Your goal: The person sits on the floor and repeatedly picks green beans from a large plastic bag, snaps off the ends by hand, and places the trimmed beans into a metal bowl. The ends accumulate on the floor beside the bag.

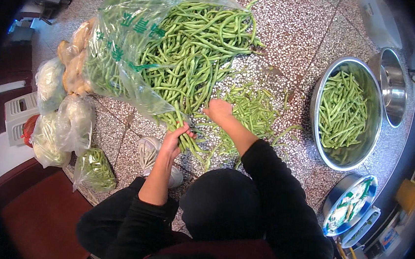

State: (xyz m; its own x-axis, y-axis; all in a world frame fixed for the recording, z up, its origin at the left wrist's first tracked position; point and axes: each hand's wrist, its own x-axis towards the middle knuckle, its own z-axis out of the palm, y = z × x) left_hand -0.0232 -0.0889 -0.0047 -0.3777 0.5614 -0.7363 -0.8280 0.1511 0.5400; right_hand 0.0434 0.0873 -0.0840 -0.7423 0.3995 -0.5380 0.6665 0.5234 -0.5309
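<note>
My left hand (178,136) grips a bunch of long green beans (187,144) in front of my knees. Close by to the right, my right hand (219,111) is curled at the lower edge of a large heap of green beans (199,51); its fingertips are hidden, so whether it holds anything is unclear. The heap spills from a big clear plastic bag (128,19) with green printing. Short bean trimmings (251,111) lie scattered on the floor beside and under my right forearm.
A steel basin (316,113) of beans stands at right, by another steel basin (396,90) and a bowl (329,214) with white and green contents. Bagged vegetables (50,86) and a bag of green vegetables (96,169) sit left, near a white plastic stool (18,113).
</note>
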